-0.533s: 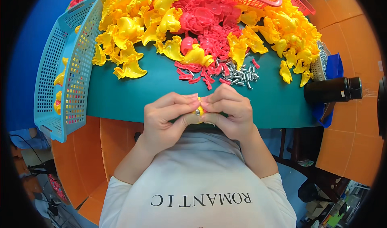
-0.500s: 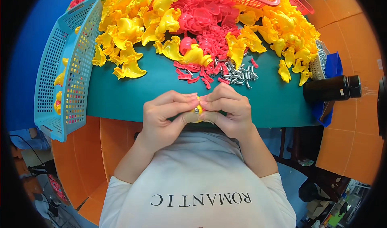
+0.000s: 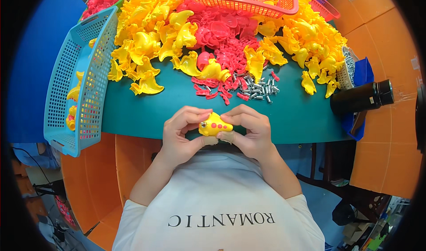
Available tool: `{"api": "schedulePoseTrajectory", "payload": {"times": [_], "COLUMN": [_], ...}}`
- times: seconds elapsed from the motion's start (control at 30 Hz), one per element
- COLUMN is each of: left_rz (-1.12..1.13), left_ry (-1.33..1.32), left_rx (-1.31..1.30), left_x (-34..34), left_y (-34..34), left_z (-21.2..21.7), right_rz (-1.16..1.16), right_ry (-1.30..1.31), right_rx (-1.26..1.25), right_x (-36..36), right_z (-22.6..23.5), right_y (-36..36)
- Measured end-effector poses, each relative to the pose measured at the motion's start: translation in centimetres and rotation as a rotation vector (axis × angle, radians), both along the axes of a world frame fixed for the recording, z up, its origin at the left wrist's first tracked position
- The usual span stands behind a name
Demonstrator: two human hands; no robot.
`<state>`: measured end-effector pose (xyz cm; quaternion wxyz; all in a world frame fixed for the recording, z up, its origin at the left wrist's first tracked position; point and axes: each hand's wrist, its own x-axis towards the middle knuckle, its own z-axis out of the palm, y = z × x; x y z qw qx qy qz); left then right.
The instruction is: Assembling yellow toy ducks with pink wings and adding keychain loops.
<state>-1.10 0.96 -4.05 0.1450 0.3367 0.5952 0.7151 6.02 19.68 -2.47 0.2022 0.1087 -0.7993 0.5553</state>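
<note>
Between my two hands, just over the table's near edge, is a small yellow plastic toy piece (image 3: 214, 125) with a row of red dots and a silver metal end at its left. My left hand (image 3: 181, 131) pinches its left side with thumb and fingers. My right hand (image 3: 249, 130) grips its right side, the thumb below and the fingers above. Pale coverings show on the thumb tips. Beyond my hands lie small silver metal cylinders (image 3: 262, 89) and loose red plastic pieces (image 3: 214, 89).
Yellow curved shells (image 3: 146, 42) and red shells (image 3: 224, 24) are heaped across the back of the green table (image 3: 133, 113). A blue basket (image 3: 80, 82) holding yellow pieces stands left. A red basket (image 3: 239, 4) of yellow rings sits behind. At right lies a black bottle (image 3: 361, 97).
The toy piece has been turned between my hands: its dotted side now shows, and its metal end points left. Both hands have moved slightly apart and still hold it.
</note>
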Motion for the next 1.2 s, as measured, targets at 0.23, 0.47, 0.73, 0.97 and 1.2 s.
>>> {"api": "schedulePoseTrajectory", "payload": {"times": [0.23, 0.47, 0.73, 0.97, 1.2], "left_rz": [0.053, -0.056, -0.078, 1.158, 1.468], "left_ry": [-0.312, -0.525, -0.248, 0.752, 0.169], "left_rx": [0.228, 0.396, 0.386, -0.093, -1.044], "left_x": [0.9, 1.8, 2.6, -3.4, -9.5], "left_y": [-0.3, 0.1, -0.8, -7.1, -17.1], "left_z": [1.1, 1.6, 2.6, 9.4, 13.7], "right_rz": [0.118, -0.020, -0.030, 0.078, -0.532], "right_ry": [-0.257, 0.008, 0.185, -0.115, -0.094], "right_rx": [-0.369, -0.410, -0.238, -0.200, 0.005], "right_x": [1.2, 2.3, 3.2, 0.9, -6.9], "right_z": [0.3, 2.1, 2.2, 6.3, 8.4], "right_y": [-1.1, -2.1, -3.0, -1.1, 10.4]}}
